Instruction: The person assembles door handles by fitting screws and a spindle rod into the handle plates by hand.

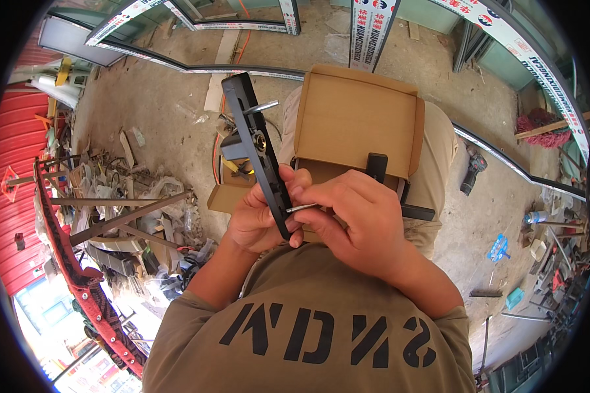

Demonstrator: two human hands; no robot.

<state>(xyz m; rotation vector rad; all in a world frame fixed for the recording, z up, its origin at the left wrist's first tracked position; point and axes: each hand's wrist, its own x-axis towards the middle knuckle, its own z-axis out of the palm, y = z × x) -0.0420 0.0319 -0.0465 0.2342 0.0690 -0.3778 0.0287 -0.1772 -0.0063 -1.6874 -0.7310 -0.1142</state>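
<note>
Fingers of both hands are closed: those of my left hand [250, 219] clamp the near end of a long black plate, those of my right hand [367, 213] pinch a slim metal pin. Beyond my wrists, an open cardboard box [357, 124] sits on my lap. The black plate [270, 175] stands on edge, its long axis running from near my belly away and slightly left; it lies left of my right fingertips, in the left hand's keeping. Farther up it, a metal peg [263, 107] juts out rightward. The metal pin [301, 208] lies crosswise to the plate, its left tip at the near end; whether that tip touches or enters the plate, I cannot tell.
</note>
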